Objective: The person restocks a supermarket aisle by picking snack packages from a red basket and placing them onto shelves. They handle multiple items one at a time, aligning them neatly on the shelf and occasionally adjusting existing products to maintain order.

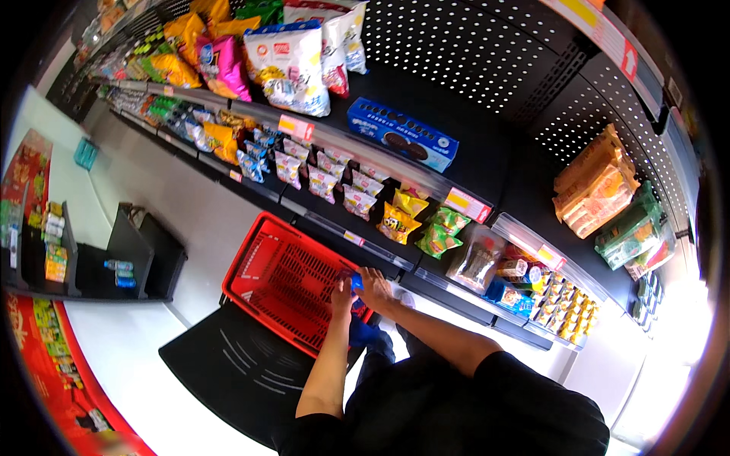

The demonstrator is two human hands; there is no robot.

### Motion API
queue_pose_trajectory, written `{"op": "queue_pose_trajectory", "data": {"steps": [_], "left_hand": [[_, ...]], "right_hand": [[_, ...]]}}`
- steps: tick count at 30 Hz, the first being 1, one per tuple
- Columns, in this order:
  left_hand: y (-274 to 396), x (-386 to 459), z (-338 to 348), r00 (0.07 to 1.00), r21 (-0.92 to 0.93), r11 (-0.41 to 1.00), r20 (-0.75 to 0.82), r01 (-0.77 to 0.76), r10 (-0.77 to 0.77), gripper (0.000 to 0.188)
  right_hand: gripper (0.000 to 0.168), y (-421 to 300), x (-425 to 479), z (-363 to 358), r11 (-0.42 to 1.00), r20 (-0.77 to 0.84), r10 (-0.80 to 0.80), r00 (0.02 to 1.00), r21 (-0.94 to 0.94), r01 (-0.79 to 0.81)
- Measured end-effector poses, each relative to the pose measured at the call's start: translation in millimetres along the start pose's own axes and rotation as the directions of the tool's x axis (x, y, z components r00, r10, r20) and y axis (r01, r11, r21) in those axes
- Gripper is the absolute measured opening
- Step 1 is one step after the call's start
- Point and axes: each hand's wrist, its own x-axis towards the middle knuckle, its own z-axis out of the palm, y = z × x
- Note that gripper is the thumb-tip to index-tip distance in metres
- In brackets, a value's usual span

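Note:
A red plastic shopping basket point(285, 279) stands on a black stand or mat in front of me. Over its right end, my left hand point(342, 293) and my right hand point(375, 288) meet at a small blue item point(357, 281). Fingers of both hands close around this item and hide most of it, so its kind cannot be told. Below the hands, something blue shows near the basket's edge, partly hidden by my left forearm.
Shelving ahead holds a large white snack bag point(288, 68), a blue cookie box point(402, 134), orange-brown packages point(596, 182) and rows of small snack bags point(322, 182) on the lower shelf. A black display unit point(142, 256) with bottles and cans stands at left.

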Motion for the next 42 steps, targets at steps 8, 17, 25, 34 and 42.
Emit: {"op": "queue_pose_trajectory", "data": {"steps": [8, 17, 25, 34, 42], "left_hand": [[20, 2, 7, 0.986, 0.309, 0.941, 0.05, 0.139, -0.162, 0.066], [152, 19, 34, 0.906, 0.304, 0.854, 0.157, -0.423, 0.393, 0.035], [388, -38, 204, 0.643, 0.076, 0.663, 0.35, -0.744, 0.681, 0.064], [390, -27, 234, 0.695, 0.183, 0.704, 0.449, -0.686, 0.561, 0.07], [360, -84, 165, 0.719, 0.077, 0.745, 0.346, -0.662, 0.603, 0.04]], "right_hand": [[0.043, -29, -2, -119, 0.969, -0.185, -0.138, 0.973, 0.176, 0.171], [0.07, -65, 28, -310, 0.987, -0.68, -0.104, 0.726, 0.016, 0.157], [0.082, -47, 81, -328, 0.998, -0.574, -0.035, 0.818, -0.062, -0.001], [0.055, -38, 92, -318, 0.999, -0.562, -0.038, 0.826, -0.05, 0.012], [0.047, -40, 66, -330, 0.949, -0.576, 0.058, 0.815, 0.285, 0.134]]}}
